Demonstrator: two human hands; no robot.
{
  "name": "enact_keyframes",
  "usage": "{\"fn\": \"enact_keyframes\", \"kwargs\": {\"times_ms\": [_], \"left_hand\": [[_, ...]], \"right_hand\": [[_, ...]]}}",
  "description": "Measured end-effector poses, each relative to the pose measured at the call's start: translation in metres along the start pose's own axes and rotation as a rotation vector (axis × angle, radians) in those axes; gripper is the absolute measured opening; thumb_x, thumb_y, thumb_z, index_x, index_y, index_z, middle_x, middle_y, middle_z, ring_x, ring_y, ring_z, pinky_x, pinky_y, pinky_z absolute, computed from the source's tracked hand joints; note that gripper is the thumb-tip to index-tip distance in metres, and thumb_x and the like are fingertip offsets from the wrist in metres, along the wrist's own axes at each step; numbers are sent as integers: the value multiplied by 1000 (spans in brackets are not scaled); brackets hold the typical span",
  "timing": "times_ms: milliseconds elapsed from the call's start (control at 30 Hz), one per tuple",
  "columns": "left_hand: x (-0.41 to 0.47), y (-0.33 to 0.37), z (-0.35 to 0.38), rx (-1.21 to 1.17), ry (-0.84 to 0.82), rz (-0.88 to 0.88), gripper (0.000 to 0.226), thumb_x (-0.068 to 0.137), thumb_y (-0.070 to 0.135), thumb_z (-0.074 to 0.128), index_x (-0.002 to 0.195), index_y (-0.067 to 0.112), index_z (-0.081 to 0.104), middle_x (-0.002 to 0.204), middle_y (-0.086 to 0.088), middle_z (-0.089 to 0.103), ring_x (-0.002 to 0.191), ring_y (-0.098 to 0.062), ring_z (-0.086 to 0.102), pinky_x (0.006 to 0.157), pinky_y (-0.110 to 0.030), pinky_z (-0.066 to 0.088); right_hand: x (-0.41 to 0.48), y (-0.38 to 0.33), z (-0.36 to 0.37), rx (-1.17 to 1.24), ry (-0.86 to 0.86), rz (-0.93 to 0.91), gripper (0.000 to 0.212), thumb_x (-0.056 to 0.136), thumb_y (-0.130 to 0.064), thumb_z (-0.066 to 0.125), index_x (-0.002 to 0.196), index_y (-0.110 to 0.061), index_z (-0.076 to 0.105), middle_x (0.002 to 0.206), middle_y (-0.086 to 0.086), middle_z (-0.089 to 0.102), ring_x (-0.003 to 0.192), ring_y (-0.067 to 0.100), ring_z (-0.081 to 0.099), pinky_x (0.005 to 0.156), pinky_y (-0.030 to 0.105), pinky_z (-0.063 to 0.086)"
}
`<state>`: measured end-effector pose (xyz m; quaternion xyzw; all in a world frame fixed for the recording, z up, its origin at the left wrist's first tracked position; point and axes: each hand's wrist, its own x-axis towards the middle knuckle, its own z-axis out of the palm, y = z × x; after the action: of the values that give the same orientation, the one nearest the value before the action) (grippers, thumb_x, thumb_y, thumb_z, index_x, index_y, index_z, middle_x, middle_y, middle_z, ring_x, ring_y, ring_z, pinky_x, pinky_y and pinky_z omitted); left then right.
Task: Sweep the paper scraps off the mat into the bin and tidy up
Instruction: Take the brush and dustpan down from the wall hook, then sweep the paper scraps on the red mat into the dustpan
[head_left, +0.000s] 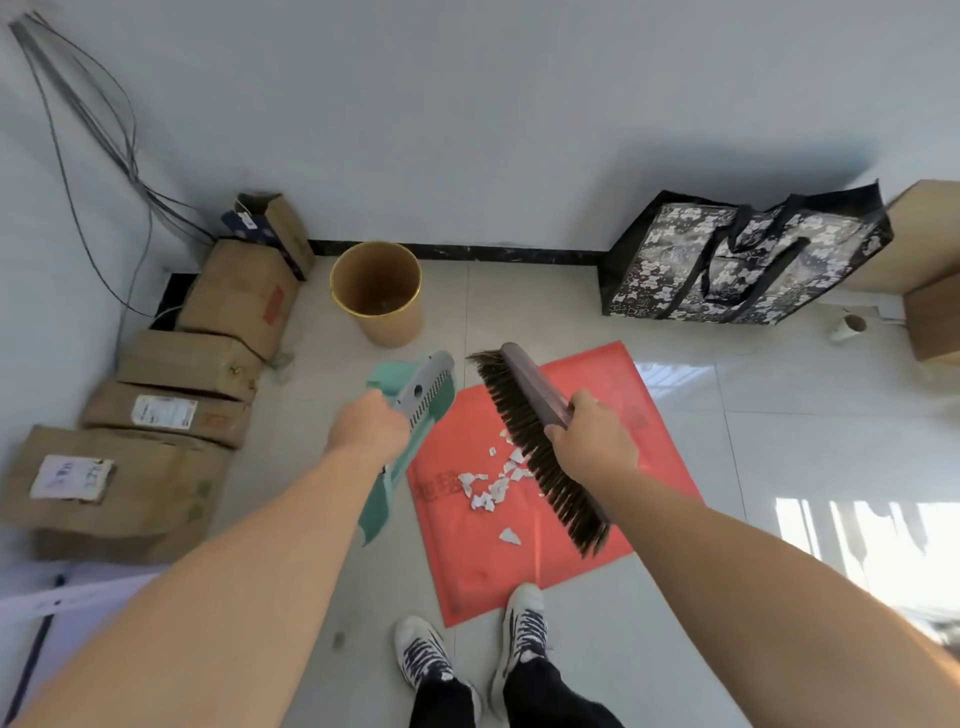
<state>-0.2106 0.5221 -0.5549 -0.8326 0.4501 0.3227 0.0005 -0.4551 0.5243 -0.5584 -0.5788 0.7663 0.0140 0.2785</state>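
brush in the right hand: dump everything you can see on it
The brush is a long head: a purplish-brown block back with a row of dark brown bristles, splayed at the far end. The right hand grips the block about midway; no handle shows. It is held slantwise over the red mat, bristles facing the paper scraps to its left. Whether the bristles touch the mat cannot be told.

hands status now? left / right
Left hand: closed, gripping the green dustpan.
Right hand: closed, gripping the broom above the red mat.
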Motion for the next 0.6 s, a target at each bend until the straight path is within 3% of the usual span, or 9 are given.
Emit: {"fn": "enact_keyframes", "kwargs": {"times_ms": [100, 433, 600], "left_hand": [[17, -11, 40, -49, 47, -5, 2, 91, 16, 51, 92, 16, 52, 102, -13, 65, 92, -34, 58, 73, -35, 43], [89, -52, 224, -38, 74, -118, 20, 93, 30, 50, 103, 13, 48, 96, -9, 58, 85, -31, 52, 70, -33, 38], [153, -65, 296, -49, 135, -116, 25, 88, 35, 52, 100, 14, 47, 95, -9, 56, 86, -33, 54, 69, -34, 40]], "right_hand": [[18, 19, 34, 5, -2, 12, 23, 92, -31, 57, 100, -18, 40, 98, 7, 52, 79, 26, 51, 56, 32, 36], [103, 90, 223, 55, -202, -32, 26, 92, -30, 57, 106, -15, 41, 102, 9, 51, 86, 30, 54, 70, 41, 49], [158, 118, 318, 80, -231, -65, 28, 92, -30, 54, 110, -11, 42, 103, 10, 53, 91, 33, 56, 67, 37, 42]]}}
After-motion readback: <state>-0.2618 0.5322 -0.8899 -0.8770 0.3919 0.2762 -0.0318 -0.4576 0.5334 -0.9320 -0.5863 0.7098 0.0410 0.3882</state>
